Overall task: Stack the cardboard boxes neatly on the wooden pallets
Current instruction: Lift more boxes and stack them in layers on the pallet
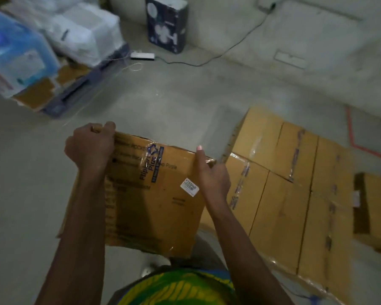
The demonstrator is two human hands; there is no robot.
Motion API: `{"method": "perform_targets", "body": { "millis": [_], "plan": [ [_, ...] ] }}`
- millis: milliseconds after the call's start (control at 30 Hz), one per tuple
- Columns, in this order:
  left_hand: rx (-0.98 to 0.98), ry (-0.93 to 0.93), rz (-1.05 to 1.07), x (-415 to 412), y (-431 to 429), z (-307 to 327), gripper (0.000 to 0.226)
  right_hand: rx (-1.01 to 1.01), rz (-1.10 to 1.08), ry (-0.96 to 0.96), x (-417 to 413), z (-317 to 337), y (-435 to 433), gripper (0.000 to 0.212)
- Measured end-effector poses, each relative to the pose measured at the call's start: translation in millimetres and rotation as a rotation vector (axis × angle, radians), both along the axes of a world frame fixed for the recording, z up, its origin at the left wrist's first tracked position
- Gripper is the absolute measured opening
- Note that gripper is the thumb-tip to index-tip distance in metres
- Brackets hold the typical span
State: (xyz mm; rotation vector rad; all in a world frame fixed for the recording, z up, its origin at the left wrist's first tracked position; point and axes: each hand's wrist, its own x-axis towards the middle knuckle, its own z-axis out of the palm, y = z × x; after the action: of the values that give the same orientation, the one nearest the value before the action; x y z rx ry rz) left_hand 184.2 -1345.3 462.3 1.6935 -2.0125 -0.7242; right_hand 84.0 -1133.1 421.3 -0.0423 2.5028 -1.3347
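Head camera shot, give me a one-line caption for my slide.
The left hand and right hand grip a taped cardboard box, beside a flat layer of boxes on the right.

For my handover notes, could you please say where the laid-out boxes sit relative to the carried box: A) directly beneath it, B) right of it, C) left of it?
B: the laid-out boxes lie to the right of the carried box, beyond the right hand.
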Motion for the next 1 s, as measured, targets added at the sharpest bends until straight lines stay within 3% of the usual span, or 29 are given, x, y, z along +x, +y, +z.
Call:
{"method": "perform_targets", "body": {
  "millis": [467, 633, 800, 933, 1000],
  "plan": [
    [0.353, 0.199, -0.163, -252.7, -127.4, -28.4, 0.029, 0.041, -0.391, 0.034, -227.8, -36.1, -112.1, 0.06],
    [0.369, 0.249, -0.37, -372.2, -138.5, -46.6, 0.025, 0.069, -0.649, 0.033, -317.1, -52.2, -117.3, 0.079],
    [0.409, 0.222, -0.608, -488.7, -143.9, -47.4, 0.016, 0.119, -0.895, 0.038, -396.3, -44.0, -113.2, 0.067],
    [0.449, 0.279, -0.697, -566.0, -125.8, -30.9, 0.007, 0.018, -0.983, 0.048, -460.0, -24.4, -92.3, 0.074],
    [0.469, 0.31, -0.716, -604.7, -111.5, -22.7, 0.003, -0.069, -0.986, 0.059, -496.0, -17.3, -75.5, 0.059]
  ]
}}
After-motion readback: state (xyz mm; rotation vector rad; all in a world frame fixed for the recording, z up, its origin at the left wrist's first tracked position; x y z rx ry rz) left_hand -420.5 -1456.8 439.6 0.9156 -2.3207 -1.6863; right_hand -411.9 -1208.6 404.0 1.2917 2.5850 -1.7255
